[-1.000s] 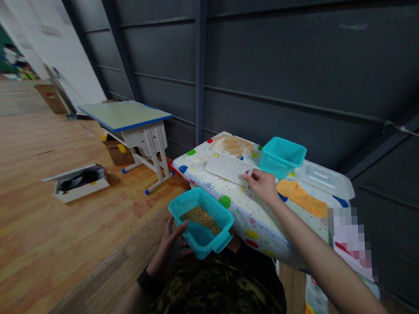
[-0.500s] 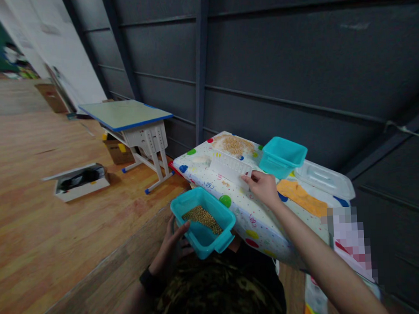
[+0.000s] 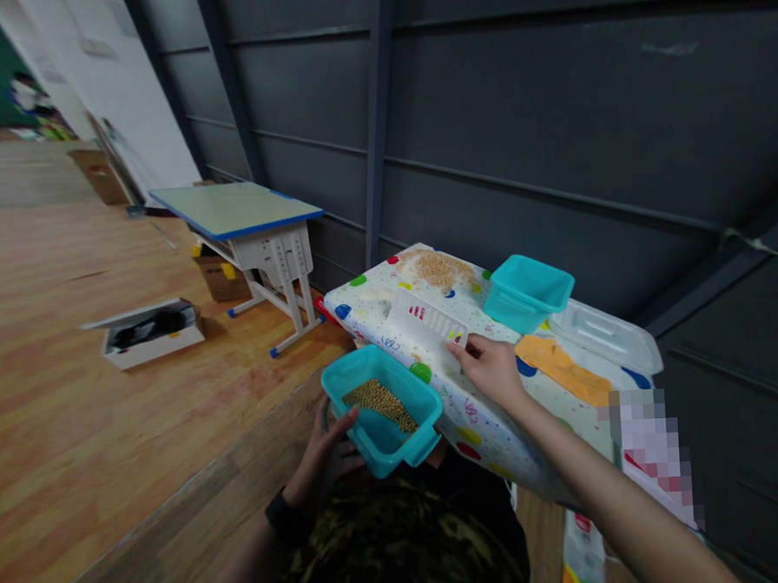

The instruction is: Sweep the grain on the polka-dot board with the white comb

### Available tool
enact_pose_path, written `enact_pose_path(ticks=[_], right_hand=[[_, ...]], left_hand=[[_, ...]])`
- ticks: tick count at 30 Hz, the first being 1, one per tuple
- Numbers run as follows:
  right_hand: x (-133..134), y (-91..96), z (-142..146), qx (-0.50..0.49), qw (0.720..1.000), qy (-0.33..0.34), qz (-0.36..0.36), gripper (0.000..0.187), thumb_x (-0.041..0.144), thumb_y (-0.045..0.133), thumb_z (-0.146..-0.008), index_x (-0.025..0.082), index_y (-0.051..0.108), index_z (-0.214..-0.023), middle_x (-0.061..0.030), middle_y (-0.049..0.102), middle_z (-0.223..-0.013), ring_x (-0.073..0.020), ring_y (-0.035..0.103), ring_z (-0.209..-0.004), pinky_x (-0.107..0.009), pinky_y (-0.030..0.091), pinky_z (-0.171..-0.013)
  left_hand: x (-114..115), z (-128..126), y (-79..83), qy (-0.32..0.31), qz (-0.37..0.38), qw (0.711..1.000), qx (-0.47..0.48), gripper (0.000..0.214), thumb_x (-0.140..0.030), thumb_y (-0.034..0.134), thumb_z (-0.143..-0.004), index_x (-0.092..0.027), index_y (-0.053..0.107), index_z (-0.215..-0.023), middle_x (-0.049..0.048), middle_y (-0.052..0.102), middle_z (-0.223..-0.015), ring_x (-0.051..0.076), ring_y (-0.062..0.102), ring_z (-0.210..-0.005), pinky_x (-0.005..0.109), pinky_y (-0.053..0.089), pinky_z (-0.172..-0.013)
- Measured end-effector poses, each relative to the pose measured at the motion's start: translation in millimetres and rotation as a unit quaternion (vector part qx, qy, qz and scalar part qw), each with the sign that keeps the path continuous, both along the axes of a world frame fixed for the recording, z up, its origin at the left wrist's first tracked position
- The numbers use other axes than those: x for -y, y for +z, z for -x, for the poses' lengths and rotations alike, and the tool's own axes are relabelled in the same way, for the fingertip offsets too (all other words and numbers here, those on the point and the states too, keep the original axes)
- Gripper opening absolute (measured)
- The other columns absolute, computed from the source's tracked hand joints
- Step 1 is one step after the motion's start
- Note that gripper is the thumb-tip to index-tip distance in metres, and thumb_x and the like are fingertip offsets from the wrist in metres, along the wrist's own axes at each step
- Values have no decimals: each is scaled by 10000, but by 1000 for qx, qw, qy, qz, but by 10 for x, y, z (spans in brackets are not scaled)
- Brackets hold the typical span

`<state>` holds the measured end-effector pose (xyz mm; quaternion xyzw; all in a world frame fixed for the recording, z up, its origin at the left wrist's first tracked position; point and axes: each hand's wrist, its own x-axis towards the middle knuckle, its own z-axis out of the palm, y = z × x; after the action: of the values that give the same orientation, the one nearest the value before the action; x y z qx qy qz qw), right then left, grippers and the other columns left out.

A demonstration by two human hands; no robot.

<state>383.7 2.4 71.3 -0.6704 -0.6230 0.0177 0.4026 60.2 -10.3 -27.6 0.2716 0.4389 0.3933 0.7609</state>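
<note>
My left hand (image 3: 324, 447) grips a teal plastic tub (image 3: 382, 409) partly filled with small tan grains, holding it just below the near edge of a table covered in a white cloth with coloured dots (image 3: 473, 400). My right hand (image 3: 490, 366) pinches one end of a flat white slotted plastic scraper (image 3: 428, 324), which stands on its long edge on the cloth just above the tub. A pile of the same tan grains (image 3: 437, 270) lies at the far end of the table.
A second, empty teal tub (image 3: 525, 291) stands near the wall beside a clear plastic lid (image 3: 603, 334) and an orange cloth (image 3: 559, 365). A blue-edged desk (image 3: 241, 214) and an open white box (image 3: 144, 332) are on the wooden floor to the left. A dark panelled wall runs behind.
My right hand has drawn the white scraper along the cloth toward the table's near edge and tilted it more upright. The tub in my left hand has shifted slightly right and up.
</note>
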Motion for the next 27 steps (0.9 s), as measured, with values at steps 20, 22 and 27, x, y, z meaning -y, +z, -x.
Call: enact_pose_path(ticks=[20, 22, 27], right_hand=[[-5, 259, -354, -64, 986, -144, -55, 458, 672, 663, -949, 249, 727, -786, -85, 792, -737, -274, 727, -666, -359, 466, -651], [-13, 275, -485, -34, 982, -177, -56, 451, 652, 656, -961, 256, 697, -749, -89, 771, -712, -279, 723, -662, -362, 451, -656], [21, 100, -490, 74, 979, -184, -38, 416, 526, 634, -966, 299, 542, -629, -85, 699, -625, -251, 661, -618, -347, 392, -645]], left_hand=[[70, -21, 60, -5, 4, 1000, 17, 1304, -492, 1068, -881, -400, 234, -1879, 226, 761, -1645, 427, 893, -1255, 609, 756, -1049], [53, 11, 52, -10, 3, 1000, 16, 1323, -486, 1090, -856, -398, 249, -1874, 223, 769, -1630, 431, 902, -1223, 609, 764, -1024], [1, 49, -27, 15, 6, 1000, -1, 1324, -458, 1103, -832, -404, 283, -1871, 214, 804, -1569, 419, 924, -1132, 548, 782, -927]])
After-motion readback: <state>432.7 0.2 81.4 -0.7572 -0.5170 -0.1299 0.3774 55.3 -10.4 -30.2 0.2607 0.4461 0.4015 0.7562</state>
